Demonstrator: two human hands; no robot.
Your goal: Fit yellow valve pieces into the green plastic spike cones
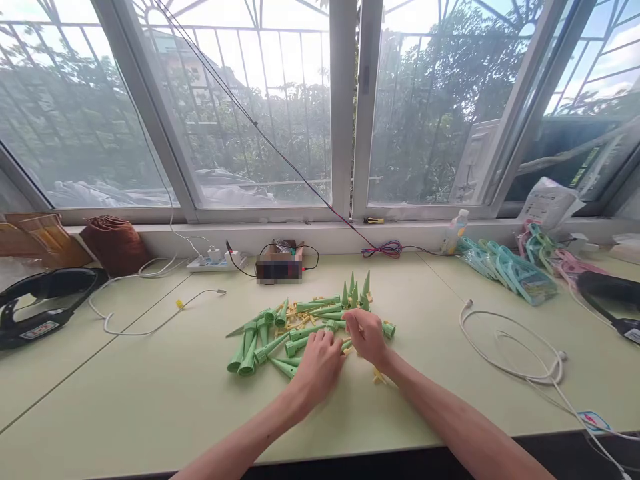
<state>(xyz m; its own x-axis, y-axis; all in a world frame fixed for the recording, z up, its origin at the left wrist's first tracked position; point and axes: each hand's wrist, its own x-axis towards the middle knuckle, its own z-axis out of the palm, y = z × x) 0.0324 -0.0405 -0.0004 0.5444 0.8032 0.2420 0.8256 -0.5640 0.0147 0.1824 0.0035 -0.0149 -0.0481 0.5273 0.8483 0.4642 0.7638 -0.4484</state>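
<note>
From here I can't tell whether the curled left hand (323, 363) and right hand (369, 338) hold any green plastic spikes (249, 358) piled on the table (150, 400), but a forward nudge could topple the upright spikes (366, 291).

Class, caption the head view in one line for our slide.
Left hand and right hand among green cones and yellow pieces on a table below windows.

Bright, grey-framed windows (425, 120) stand above a white sill (320, 232) behind a pale green table (150, 393).
</note>
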